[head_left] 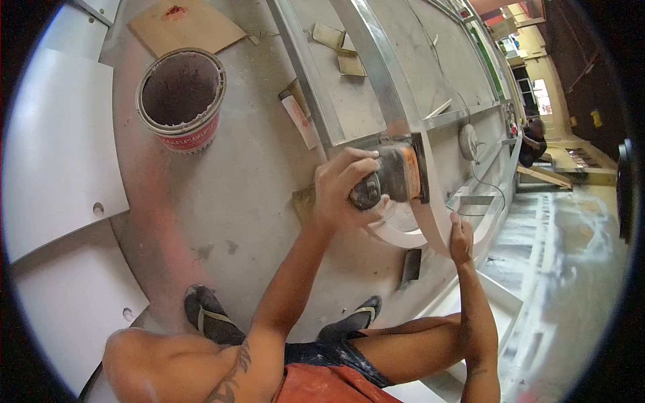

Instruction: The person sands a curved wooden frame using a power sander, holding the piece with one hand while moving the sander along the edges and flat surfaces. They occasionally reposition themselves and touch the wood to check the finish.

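My left hand (pixel 342 188) is wrapped round the black grip of a power sander (pixel 400 169) with an orange band. The sander's flat pad stands on edge against the face of a curved pale frame piece (pixel 433 225). To the right of the sander, my right hand (pixel 461 238) grips the edge of that same curved piece, thumb pointing up. The curved piece joins long metal-grey rails (pixel 376 57) that run toward the top of the view. The contact between pad and surface is partly hidden by the tool.
A dusty bucket (pixel 181 101) stands on the floor at upper left, near a brown board (pixel 185 28). White panels (pixel 60 148) lie at far left. A cable (pixel 494 185) trails through the frame. A person (pixel 533 142) is bent over at the far right.
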Motion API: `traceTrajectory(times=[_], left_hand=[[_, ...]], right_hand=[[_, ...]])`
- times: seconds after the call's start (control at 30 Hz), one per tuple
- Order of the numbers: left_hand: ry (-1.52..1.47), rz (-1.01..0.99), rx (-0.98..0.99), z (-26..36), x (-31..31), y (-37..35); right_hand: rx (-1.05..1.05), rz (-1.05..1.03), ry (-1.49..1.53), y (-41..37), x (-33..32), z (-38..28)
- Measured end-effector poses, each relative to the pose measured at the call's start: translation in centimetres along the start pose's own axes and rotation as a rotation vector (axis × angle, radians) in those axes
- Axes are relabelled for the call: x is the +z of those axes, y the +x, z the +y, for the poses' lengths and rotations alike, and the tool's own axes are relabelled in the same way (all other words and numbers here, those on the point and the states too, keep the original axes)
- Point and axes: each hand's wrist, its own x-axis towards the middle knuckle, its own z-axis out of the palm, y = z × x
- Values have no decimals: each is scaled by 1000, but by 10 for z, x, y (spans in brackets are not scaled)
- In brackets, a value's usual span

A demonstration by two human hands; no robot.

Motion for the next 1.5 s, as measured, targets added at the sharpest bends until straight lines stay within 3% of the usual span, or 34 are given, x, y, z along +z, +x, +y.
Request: traceTrajectory(times=[0.17, 0.23, 0.47, 0.57, 0.73, 1.5], left_hand=[[22, -18, -44, -4, -6, 11], [62, -33, 56, -6, -7, 8], [52, -28, 48, -5, -6, 13], [52, -38, -78, -6, -10, 17], [5, -27, 25, 1, -4, 4], [33, -33, 10, -11, -9, 20]], right_hand=[[-48, 33, 28, -2, 0, -4], [-55, 15, 15, -1, 2, -10], [-40, 44, 25, -1, 2, -1], [-41, 42, 25, -1, 3, 3], [-102, 68, 49, -2, 5, -11], [-60, 48, 46, -3, 5, -11]])
